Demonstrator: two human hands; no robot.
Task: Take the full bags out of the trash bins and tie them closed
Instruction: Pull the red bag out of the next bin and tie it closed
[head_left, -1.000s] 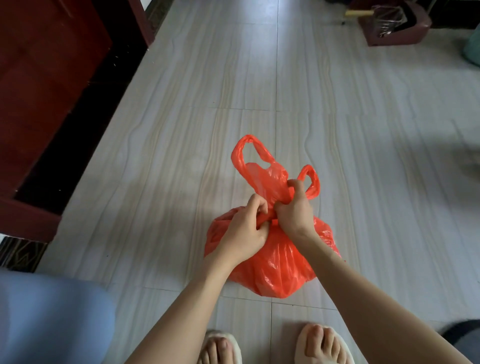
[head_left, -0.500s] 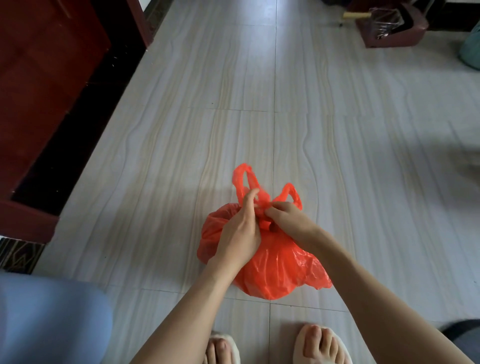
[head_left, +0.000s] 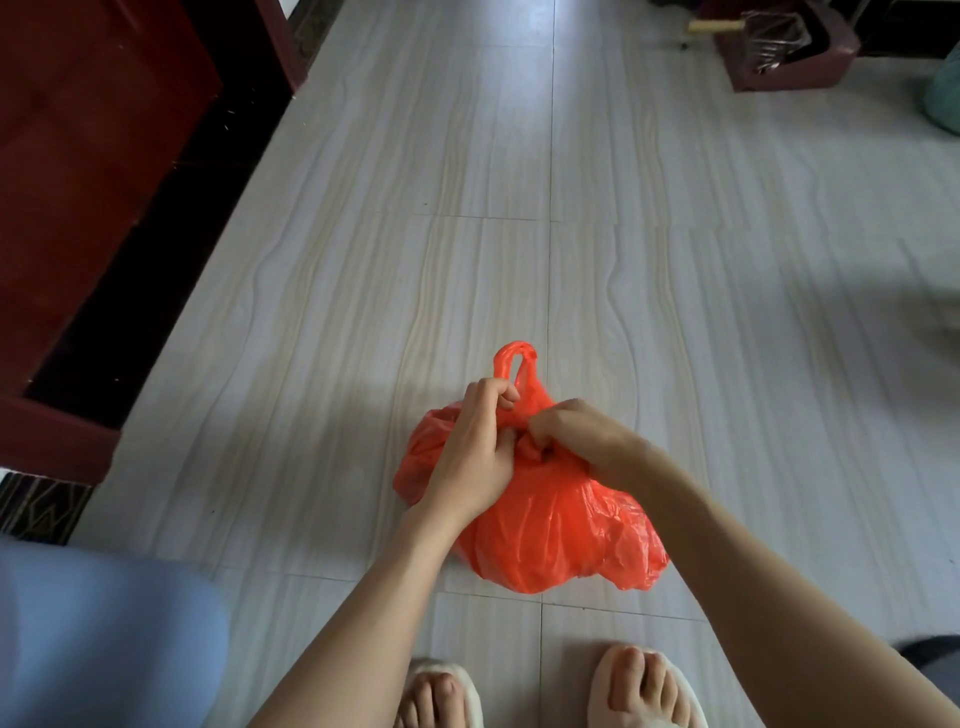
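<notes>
One full red-orange plastic trash bag (head_left: 550, 525) on the floor, with one handle loop (head_left: 511, 364) sticking up. Two bare hands: left hand (head_left: 470, 447) and right hand (head_left: 587, 441), both gripping the bag's neck. Two feet in pale open-toe slippers: left slipper (head_left: 441, 691), right slipper (head_left: 644, 686). One dark maroon plastic bin (head_left: 784, 49) at top right with a clear liner. One wooden stick handle (head_left: 714, 26) beside it. One red-brown wooden door (head_left: 88, 156) at left. One pale blue fabric mass (head_left: 98, 634) bottom left.
</notes>
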